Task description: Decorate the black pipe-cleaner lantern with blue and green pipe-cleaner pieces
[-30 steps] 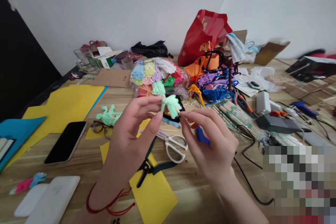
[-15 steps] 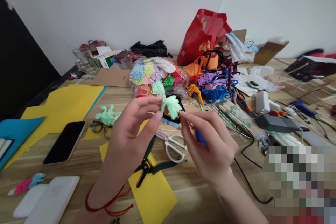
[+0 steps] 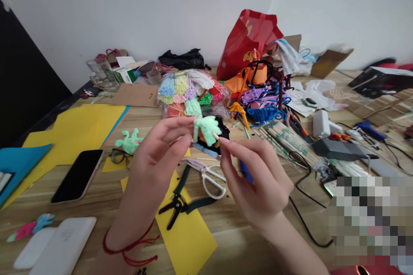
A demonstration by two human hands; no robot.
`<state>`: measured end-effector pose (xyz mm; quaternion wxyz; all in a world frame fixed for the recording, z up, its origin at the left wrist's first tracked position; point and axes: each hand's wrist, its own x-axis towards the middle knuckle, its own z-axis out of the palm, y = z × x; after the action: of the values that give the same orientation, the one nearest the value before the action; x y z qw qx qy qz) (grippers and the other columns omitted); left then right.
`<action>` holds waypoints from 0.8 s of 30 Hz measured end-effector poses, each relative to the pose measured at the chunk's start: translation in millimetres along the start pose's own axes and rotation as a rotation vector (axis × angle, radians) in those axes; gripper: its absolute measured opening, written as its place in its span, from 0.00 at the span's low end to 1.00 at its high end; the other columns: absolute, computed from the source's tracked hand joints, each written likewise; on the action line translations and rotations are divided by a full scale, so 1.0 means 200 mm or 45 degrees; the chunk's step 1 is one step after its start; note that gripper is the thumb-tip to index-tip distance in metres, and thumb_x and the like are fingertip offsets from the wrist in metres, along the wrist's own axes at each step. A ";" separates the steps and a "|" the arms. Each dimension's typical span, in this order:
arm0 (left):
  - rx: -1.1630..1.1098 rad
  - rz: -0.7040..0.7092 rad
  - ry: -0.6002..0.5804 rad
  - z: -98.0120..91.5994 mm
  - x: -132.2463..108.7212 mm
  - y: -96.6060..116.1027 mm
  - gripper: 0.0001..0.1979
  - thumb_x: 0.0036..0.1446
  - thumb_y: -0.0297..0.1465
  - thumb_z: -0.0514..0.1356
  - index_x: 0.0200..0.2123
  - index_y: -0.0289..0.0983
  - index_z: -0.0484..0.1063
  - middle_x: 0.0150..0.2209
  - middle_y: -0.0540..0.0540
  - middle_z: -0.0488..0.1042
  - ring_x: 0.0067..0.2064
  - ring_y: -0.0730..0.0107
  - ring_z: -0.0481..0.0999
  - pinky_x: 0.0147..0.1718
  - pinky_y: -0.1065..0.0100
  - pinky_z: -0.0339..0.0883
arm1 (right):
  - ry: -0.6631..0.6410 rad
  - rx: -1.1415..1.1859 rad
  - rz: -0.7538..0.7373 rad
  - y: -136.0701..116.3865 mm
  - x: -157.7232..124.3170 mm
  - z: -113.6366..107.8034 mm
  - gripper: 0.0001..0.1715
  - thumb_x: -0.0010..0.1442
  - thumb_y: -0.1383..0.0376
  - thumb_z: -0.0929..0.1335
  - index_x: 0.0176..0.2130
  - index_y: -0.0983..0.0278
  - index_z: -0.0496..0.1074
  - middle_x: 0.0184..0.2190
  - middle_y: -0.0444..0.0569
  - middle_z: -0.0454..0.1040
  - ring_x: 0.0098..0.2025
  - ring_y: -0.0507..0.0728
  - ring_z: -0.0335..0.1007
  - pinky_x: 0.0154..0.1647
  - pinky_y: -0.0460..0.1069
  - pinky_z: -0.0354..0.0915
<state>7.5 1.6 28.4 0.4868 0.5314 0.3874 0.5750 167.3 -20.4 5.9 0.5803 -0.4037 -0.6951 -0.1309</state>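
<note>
Presently, the fuzzy mint-green pipe-cleaner figure on a thin wooden stick (image 3: 207, 128) is held up in front of the clear bag of coloured pipe cleaners (image 3: 193, 93). The left hand (image 3: 155, 159) pinches its soft body between thumb and fingertips; the right hand (image 3: 258, 176) nips the stick's end. Judged light, pliable and easily crushed (grip the stick). White-handled scissors (image 3: 209, 176) lie below the bag.

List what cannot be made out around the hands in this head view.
- Pixelated block, lower right: whatever lies there is blurred out.
- Fuzzy mint-green pipe-cleaner figure: its shape is unclear, partly covered by the left hand and right hand.
- Black item behind the figure: mostly hidden.
</note>
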 end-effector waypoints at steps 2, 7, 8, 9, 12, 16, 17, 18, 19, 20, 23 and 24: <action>0.005 0.019 0.004 0.00 0.00 0.00 0.08 0.61 0.32 0.65 0.45 0.46 0.79 0.42 0.52 0.82 0.47 0.70 0.80 0.47 0.75 0.73 | -0.010 -0.009 0.002 0.00 0.00 0.00 0.17 0.59 0.80 0.71 0.46 0.67 0.76 0.35 0.52 0.78 0.35 0.54 0.74 0.34 0.50 0.73; 0.034 0.038 0.010 0.00 0.00 -0.01 0.08 0.62 0.33 0.64 0.45 0.46 0.79 0.41 0.52 0.81 0.47 0.69 0.80 0.48 0.73 0.73 | -0.033 -0.047 0.017 0.00 0.01 0.00 0.17 0.59 0.79 0.71 0.46 0.65 0.76 0.34 0.51 0.78 0.34 0.55 0.74 0.34 0.51 0.73; 0.038 0.044 0.007 0.00 0.00 -0.01 0.08 0.62 0.33 0.64 0.45 0.46 0.79 0.41 0.51 0.81 0.47 0.69 0.80 0.48 0.73 0.73 | -0.030 -0.056 0.014 0.00 0.01 -0.01 0.17 0.59 0.79 0.71 0.46 0.65 0.76 0.34 0.51 0.78 0.34 0.55 0.74 0.34 0.51 0.73; 0.042 0.052 0.006 0.00 0.00 -0.01 0.08 0.62 0.33 0.64 0.45 0.45 0.78 0.41 0.51 0.81 0.47 0.69 0.80 0.48 0.73 0.73 | -0.027 -0.064 0.012 0.00 0.01 -0.01 0.17 0.59 0.79 0.71 0.46 0.65 0.75 0.33 0.50 0.77 0.34 0.55 0.74 0.34 0.51 0.72; 0.069 0.072 0.006 0.01 0.00 -0.01 0.08 0.63 0.32 0.64 0.46 0.45 0.78 0.42 0.51 0.81 0.46 0.70 0.80 0.47 0.73 0.73 | -0.042 -0.065 0.033 0.00 0.01 -0.01 0.16 0.59 0.79 0.71 0.46 0.65 0.75 0.32 0.49 0.76 0.33 0.54 0.73 0.33 0.50 0.71; 0.163 0.102 0.028 0.02 -0.01 0.00 0.08 0.63 0.32 0.63 0.46 0.42 0.77 0.42 0.50 0.81 0.44 0.71 0.81 0.45 0.74 0.73 | -0.087 0.002 0.109 0.00 0.01 0.00 0.16 0.61 0.78 0.69 0.46 0.62 0.75 0.32 0.47 0.74 0.33 0.52 0.72 0.32 0.48 0.71; 0.191 0.105 0.037 0.02 -0.01 0.00 0.08 0.63 0.32 0.63 0.46 0.42 0.76 0.42 0.50 0.81 0.44 0.71 0.81 0.45 0.74 0.73 | -0.096 0.031 0.124 0.01 0.01 0.00 0.16 0.61 0.78 0.69 0.46 0.63 0.75 0.32 0.46 0.74 0.32 0.52 0.72 0.32 0.48 0.71; 0.224 0.102 0.050 0.02 0.00 0.00 0.09 0.63 0.33 0.64 0.46 0.41 0.76 0.42 0.49 0.81 0.44 0.70 0.81 0.44 0.73 0.74 | -0.105 0.065 0.142 0.01 0.01 0.00 0.15 0.61 0.78 0.69 0.45 0.63 0.75 0.32 0.46 0.73 0.31 0.51 0.71 0.31 0.47 0.71; 0.262 0.095 0.067 0.01 0.01 0.00 0.09 0.62 0.33 0.64 0.46 0.41 0.75 0.42 0.49 0.81 0.44 0.69 0.81 0.43 0.72 0.74 | -0.113 0.105 0.162 0.02 0.02 0.00 0.15 0.61 0.78 0.70 0.45 0.63 0.76 0.32 0.45 0.73 0.30 0.50 0.70 0.30 0.47 0.70; 0.305 0.086 0.084 0.00 0.03 -0.01 0.10 0.62 0.34 0.64 0.46 0.40 0.75 0.42 0.48 0.81 0.44 0.68 0.81 0.43 0.71 0.74 | -0.114 0.147 0.190 0.02 0.02 0.00 0.14 0.61 0.78 0.70 0.44 0.64 0.76 0.31 0.45 0.73 0.29 0.49 0.69 0.30 0.47 0.70; 0.459 0.062 0.097 -0.06 0.11 -0.07 0.11 0.61 0.37 0.63 0.45 0.40 0.74 0.43 0.46 0.81 0.46 0.64 0.81 0.46 0.67 0.74 | -0.112 0.255 0.299 0.05 0.03 0.00 0.14 0.61 0.77 0.69 0.44 0.62 0.77 0.33 0.45 0.74 0.28 0.49 0.69 0.28 0.47 0.69; 0.516 0.052 0.077 -0.09 0.15 -0.10 0.11 0.60 0.37 0.63 0.45 0.40 0.74 0.42 0.46 0.81 0.46 0.63 0.81 0.47 0.65 0.74 | -0.110 0.282 0.336 0.06 0.02 0.00 0.13 0.62 0.76 0.69 0.44 0.61 0.77 0.33 0.45 0.74 0.29 0.50 0.69 0.29 0.47 0.70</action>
<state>-6.2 36.1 12.9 0.3464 0.6087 0.4986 0.5108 176.1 -9.9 6.7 0.6028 -0.4303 -0.6706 0.0413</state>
